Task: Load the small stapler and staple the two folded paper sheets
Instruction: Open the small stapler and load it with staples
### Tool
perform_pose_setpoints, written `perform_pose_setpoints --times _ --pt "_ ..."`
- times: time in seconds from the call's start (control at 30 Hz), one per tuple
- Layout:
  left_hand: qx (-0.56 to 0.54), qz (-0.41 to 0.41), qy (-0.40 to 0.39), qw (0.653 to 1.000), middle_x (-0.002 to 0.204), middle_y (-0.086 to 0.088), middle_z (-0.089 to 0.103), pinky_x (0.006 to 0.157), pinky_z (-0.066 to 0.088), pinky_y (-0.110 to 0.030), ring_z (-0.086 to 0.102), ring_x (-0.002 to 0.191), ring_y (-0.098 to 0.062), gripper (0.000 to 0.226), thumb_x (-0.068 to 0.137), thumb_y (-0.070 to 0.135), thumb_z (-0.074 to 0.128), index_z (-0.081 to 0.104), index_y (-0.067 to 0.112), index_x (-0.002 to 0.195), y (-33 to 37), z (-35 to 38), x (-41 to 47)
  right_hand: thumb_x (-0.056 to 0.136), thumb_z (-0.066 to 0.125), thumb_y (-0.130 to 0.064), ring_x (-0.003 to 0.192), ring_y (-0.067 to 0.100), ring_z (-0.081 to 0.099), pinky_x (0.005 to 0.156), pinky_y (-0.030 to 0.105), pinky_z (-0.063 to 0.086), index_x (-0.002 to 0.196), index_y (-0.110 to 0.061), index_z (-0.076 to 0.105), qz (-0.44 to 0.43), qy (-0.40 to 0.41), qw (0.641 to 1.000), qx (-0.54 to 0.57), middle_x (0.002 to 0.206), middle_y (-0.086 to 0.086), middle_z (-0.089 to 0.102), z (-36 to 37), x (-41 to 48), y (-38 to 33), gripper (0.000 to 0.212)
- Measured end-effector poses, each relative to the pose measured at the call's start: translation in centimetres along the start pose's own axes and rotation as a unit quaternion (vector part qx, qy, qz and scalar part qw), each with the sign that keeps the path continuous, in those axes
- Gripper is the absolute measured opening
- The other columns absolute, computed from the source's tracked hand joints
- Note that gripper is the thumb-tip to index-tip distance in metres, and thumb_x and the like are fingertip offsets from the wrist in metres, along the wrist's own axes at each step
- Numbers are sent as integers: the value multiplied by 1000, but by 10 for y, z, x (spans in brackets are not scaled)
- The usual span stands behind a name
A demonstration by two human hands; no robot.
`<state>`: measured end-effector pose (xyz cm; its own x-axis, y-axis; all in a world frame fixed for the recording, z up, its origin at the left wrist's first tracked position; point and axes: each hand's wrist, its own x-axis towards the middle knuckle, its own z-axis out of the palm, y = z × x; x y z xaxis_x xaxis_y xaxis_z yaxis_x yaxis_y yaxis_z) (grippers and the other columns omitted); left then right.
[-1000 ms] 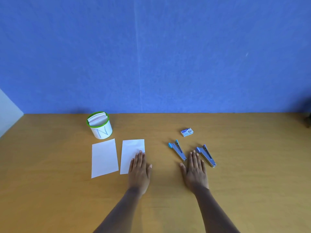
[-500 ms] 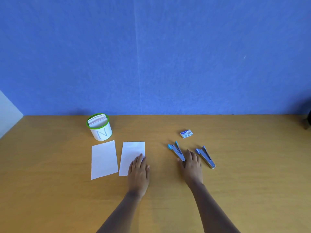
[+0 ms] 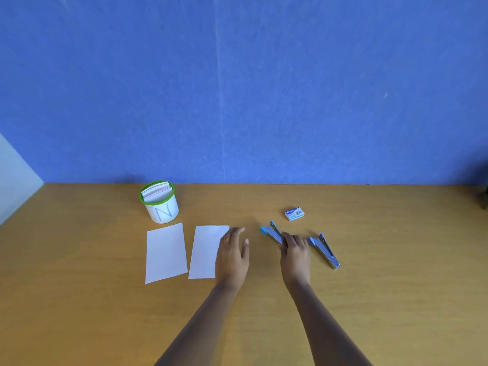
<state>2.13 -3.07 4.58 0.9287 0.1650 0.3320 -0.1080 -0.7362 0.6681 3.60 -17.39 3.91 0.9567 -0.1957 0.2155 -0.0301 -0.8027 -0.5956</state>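
Two blue staplers lie on the wooden table. My right hand (image 3: 295,251) closes its fingers on the rear end of the left stapler (image 3: 271,231); the right stapler (image 3: 324,250) lies free just beside that hand. My left hand (image 3: 232,253) hovers, fingers apart, over the right edge of the right folded paper sheet (image 3: 206,250). The left folded sheet (image 3: 165,252) lies flat beside it. A small staple box (image 3: 294,214) sits behind the staplers.
A white cup with a green rim (image 3: 160,202), holding cards, stands behind the sheets. The blue wall rises at the table's back edge. A dark object (image 3: 484,199) shows at the far right edge.
My right hand has slid forward and left onto the left stapler and closed on its rear. My left hand has lifted and shifted slightly right along the right sheet's edge.
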Motion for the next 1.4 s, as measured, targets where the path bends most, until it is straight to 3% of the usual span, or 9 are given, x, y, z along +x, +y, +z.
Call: perform_pose_setpoints --times 0.1,0.23,0.33,0.6,0.83,1.13,1.27,1.4 --pt "-136 -150 -19 979 132 -4 55 93 44 -25 53 119 -17 43 96 31 50 48 12 134 17 0 16 86 58 5 94 32 55 79 33 44 116 -2 63 -40 47 997 49 103 13 65 0 -3 -16 31" --pt "-304 -290 -25 907 102 -7 68 77 49 -22 65 85 -15 38 95 35 49 60 7 120 30 -5 36 84 61 5 92 31 57 77 30 43 116 -3 64 -90 64 990 85 101 11 66 1 -5 -35 33" --pt "-401 -323 -8 857 94 -14 70 69 55 -22 66 71 -16 32 93 29 54 63 5 112 30 -10 43 82 63 6 90 30 58 77 28 42 117 -4 64 -114 69 986 95 102 10 66 1 -6 -43 36" --pt "-468 -349 -12 812 107 -21 69 89 55 -37 69 93 -28 38 88 23 64 59 -4 115 19 -22 47 81 68 0 89 23 59 79 29 48 119 -7 63 -126 47 983 128 104 6 65 3 -9 -49 39" --pt "-466 -312 -37 827 115 -21 65 96 51 -41 66 91 -24 30 90 13 61 58 -3 116 18 -34 45 92 58 -32 93 13 59 78 24 49 125 -15 58 -52 12 970 237 112 -7 55 5 -7 -73 37" --pt "-416 -266 -68 867 117 -15 65 98 49 -45 62 108 -27 30 91 16 59 57 4 119 24 -43 43 93 57 -26 86 12 59 73 24 47 114 -7 63 6 31 970 242 109 6 60 5 1 -87 29" --pt "-411 -257 -81 871 114 -14 65 97 50 -44 63 106 -27 27 92 16 58 61 5 117 28 -43 42 94 56 -25 86 15 62 74 32 52 112 -8 64 17 39 970 241 108 5 60 4 2 -86 26" --pt "-404 -228 -73 883 97 -10 69 93 53 -41 65 91 -20 20 88 14 63 68 3 104 37 -40 43 95 52 -24 70 7 53 58 9 37 104 -8 64 18 57 973 224 92 -1 57 -1 8 -83 21"
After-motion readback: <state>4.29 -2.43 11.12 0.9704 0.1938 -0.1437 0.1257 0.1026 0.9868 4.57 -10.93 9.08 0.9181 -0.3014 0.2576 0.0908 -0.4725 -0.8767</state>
